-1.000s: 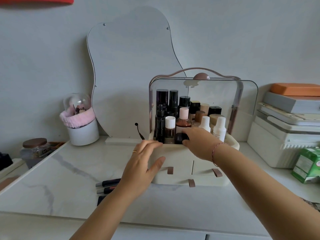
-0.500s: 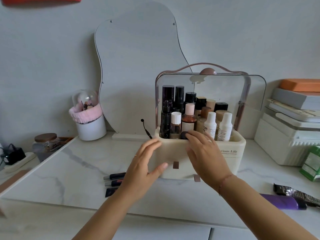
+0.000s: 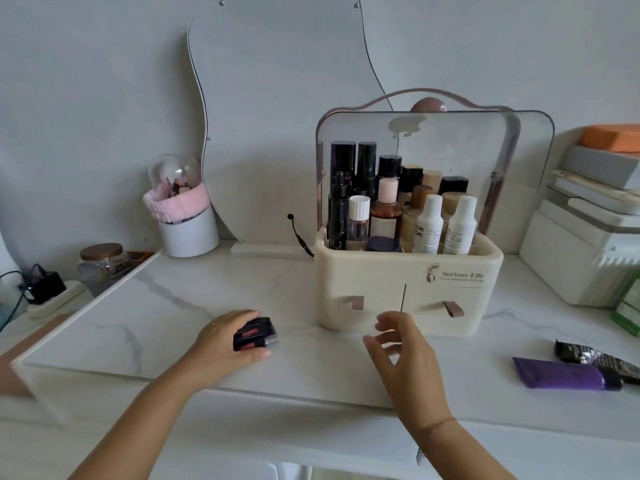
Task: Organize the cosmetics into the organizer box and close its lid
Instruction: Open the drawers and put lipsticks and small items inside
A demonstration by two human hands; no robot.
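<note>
The cream organizer box [image 3: 374, 271] stands on the marble table with its clear lid [image 3: 450, 143] raised. Several bottles [image 3: 398, 209] fill its top tray, and a dark round jar [image 3: 383, 244] sits at the front. My left hand [image 3: 225, 341] rests on the table left of the box, closed over a few dark lipsticks [image 3: 255, 334]. In front of the box's two drawers hovers my right hand [image 3: 401, 351], fingers spread, holding nothing. A purple tube [image 3: 564, 375] and a black tube [image 3: 595, 358] lie at the right.
A wavy mirror [image 3: 277, 116] leans on the wall behind. A white cup with a pink band [image 3: 183, 220] stands at the left, and a glass jar [image 3: 102, 261] further left. Stacked white cases [image 3: 588, 244] and a green box [image 3: 628, 306] sit at the right.
My right hand left the dark jar in the box and drew back toward me. My left hand dropped to the table and closed on the lipsticks.
</note>
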